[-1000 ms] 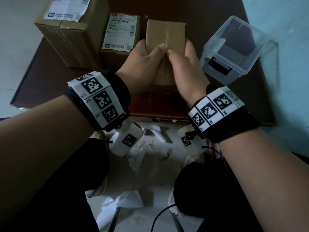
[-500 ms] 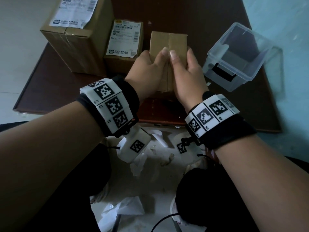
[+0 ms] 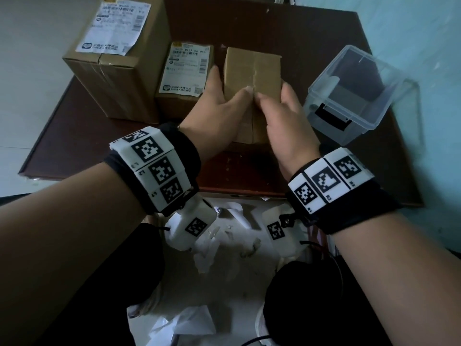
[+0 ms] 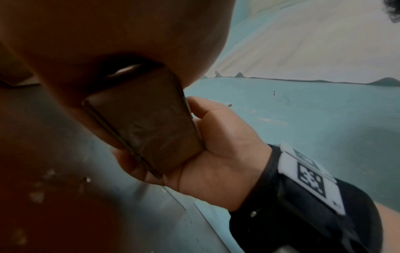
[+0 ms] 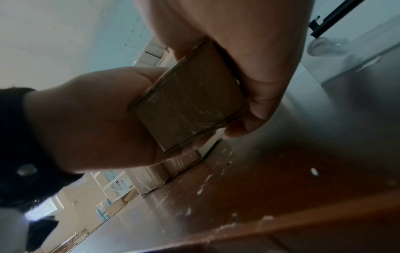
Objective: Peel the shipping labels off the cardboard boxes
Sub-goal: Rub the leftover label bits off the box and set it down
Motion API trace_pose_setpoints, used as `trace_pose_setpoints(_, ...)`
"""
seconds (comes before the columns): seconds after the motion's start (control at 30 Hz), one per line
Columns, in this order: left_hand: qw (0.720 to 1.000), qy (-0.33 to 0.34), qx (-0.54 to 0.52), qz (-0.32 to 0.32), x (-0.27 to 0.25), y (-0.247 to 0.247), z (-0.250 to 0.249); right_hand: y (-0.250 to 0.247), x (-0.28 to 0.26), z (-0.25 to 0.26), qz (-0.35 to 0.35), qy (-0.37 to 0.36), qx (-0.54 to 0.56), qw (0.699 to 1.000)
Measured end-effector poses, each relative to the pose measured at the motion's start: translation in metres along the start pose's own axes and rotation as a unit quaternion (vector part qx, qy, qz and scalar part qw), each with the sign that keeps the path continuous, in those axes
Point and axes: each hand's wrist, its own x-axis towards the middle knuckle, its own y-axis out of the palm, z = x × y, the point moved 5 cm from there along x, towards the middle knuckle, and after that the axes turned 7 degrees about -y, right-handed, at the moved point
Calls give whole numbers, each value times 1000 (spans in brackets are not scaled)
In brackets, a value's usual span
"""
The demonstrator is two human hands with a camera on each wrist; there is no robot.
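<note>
Centrally, a small box point(image 3: 252, 78) is gripped from both sides: the left hand point(image 3: 219, 113) is curled round its left flank, the right hand point(image 3: 287, 121) round its right, and both thumbs are pressed near the taped seam on the upper face. Both wrist views show the box point(image 4: 147, 119) clamped between the palms, clear of the bench point(image 3: 287, 46); its near end point(image 5: 188, 106) is covered in glossy tape. No label is seen on any visible face of this box, so a label, if present, is judged to lie on a hidden side. Two further boxes stand on the bench to the left, each with a white label uppermost: the tall box point(image 3: 109, 78) with a wrinkled label point(image 3: 113, 27), and the low box point(image 3: 179, 101) with a flat label point(image 3: 185, 68).

Several failures are judged possible. The taped surface is smooth, so the box may slip if it is turned with too light a grip. A thumbnail worked along the seam may lift tape or tear the cardboard skin rather than any label. The clear tub point(image 3: 349, 96) stands just beside the right hand and may be knocked if the box is swung rightward. Labels still stuck may be torn into strips if pulled fast or steeply.
</note>
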Motion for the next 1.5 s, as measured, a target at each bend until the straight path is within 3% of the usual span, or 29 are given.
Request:
trace_pose_setpoints(0.27, 998, 40, 27, 48, -1, -4, -15, -2, 3, 2, 14, -21, 1, 1000)
trace_pose_setpoints(0.67, 997, -58, 24, 35, -2, -6, -4, -1, 1, -2, 29, 3, -106, 994)
trace_pose_setpoints(0.87, 997, -17, 13, 68, -4, -1, -7, -3, 4, 6, 47, 5, -95, 994)
trace_pose_setpoints(1.0, 996, 16, 66, 64, -3, -2, -6, -6, 5, 9, 50, -12, -86, 995)
trace_pose_setpoints(1.1, 997, 43, 24, 59, -7, 0, -10, -7, 5, 7, 40, -31, -94, 994)
trace_pose_setpoints(1.33, 999, 21, -9, 22, -5, -2, -7, -7, 4, 7, 22, -43, -152, 987)
trace_pose_setpoints(1.5, 997, 31, -26, 64, -8, 1, -13, -6, 5, 9, 22, -50, -122, 991)
